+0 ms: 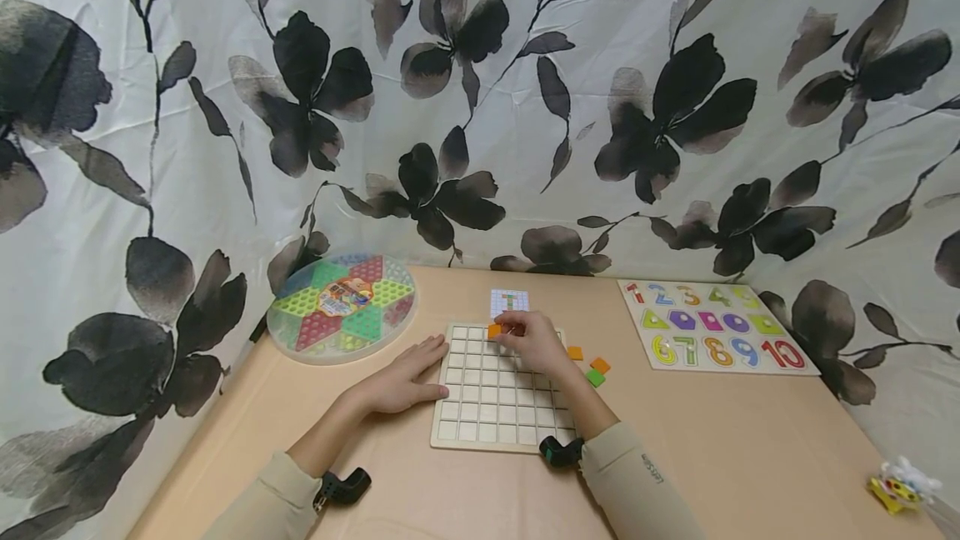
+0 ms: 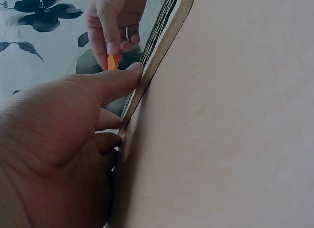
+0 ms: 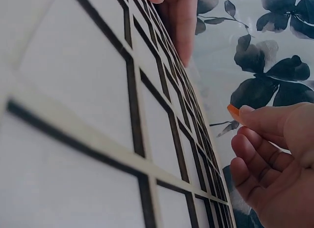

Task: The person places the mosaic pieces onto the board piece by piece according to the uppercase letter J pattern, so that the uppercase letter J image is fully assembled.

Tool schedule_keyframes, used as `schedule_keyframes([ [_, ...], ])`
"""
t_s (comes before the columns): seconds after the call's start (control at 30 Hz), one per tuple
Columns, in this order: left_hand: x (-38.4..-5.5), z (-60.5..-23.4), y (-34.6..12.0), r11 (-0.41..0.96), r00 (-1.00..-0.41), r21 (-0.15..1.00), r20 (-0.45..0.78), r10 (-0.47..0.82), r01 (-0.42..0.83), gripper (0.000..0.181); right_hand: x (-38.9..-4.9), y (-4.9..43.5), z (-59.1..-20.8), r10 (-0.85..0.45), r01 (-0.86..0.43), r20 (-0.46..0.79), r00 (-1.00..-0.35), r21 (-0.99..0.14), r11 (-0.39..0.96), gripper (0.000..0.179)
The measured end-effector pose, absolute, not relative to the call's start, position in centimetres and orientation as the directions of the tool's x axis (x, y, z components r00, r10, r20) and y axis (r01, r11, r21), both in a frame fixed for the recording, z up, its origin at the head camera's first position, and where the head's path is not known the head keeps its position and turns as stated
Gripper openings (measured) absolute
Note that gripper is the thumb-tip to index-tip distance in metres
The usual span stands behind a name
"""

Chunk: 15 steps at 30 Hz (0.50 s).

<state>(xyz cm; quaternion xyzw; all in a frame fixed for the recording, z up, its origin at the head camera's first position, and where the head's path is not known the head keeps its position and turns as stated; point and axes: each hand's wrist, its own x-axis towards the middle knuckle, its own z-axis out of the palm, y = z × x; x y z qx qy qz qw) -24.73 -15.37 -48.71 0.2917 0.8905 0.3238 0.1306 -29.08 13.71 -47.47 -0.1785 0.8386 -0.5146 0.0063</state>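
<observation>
A wooden grid board (image 1: 487, 419) with white square cells lies in the middle of the table. My right hand (image 1: 534, 344) is over its far part, pinching a small orange square tile (image 1: 493, 331) between thumb and fingertips. The right wrist view shows this orange tile (image 3: 233, 111) raised off the grid. At the board's left edge rests my left hand (image 1: 401, 377), fingers extended and thumb (image 2: 120, 83) touching the wooden rim. Just beyond the board lies a small printed pattern card (image 1: 508, 300). Two loose orange tiles (image 1: 575, 352) and a green tile (image 1: 595, 377) lie right of the board.
A round star-patterned game board (image 1: 348, 307) is at the back left. To the back right lies a puzzle board (image 1: 712, 327) with coloured numbers and shapes. A small yellow and white toy (image 1: 900, 486) sits near the right edge. A floral curtain (image 1: 555, 215) hangs behind the table.
</observation>
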Motion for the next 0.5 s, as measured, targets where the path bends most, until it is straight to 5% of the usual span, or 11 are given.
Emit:
schedule_keyframes([
  [0.5, -24.7, -48.7, -15.4, 0.619, -0.796, 0.655, -0.044, 0.604, 0.434, 0.083, -29.0, 13.8, -49.0, -0.335, -0.334, 0.186, -0.924, -0.821, 0.463, 0.024],
])
